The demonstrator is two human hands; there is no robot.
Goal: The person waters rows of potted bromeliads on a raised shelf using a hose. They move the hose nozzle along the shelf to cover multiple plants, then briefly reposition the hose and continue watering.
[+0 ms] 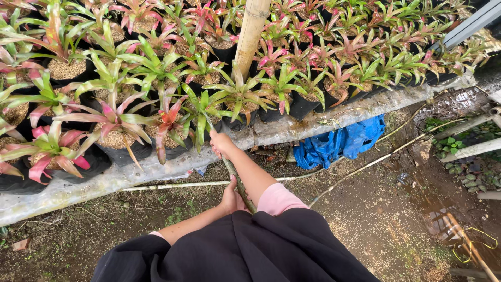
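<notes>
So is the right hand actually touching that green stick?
Touching. The head view shows the right hand closed around the upper end of the green stick, with the left hand gripping it lower down, in front of the potted bromeliads.

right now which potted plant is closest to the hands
The green-leaved plant in the front row, directly above the right hand; its pink-and-red neighbour sits further left. Both hands grip one stick.

Raised bed (156,169) lined with clear plastic sheeting, running from 8 o'clock to 2 o'clock. It carries rows of black pots (302,107), each holding a pink-and-green plant (112,117). A bamboo post (251,32) rises at 12 o'clock. On the bare soil floor (365,219) lie a blue tarp (339,143) at 2 o'clock and thin canes (172,185) along the bed's edge.
</notes>
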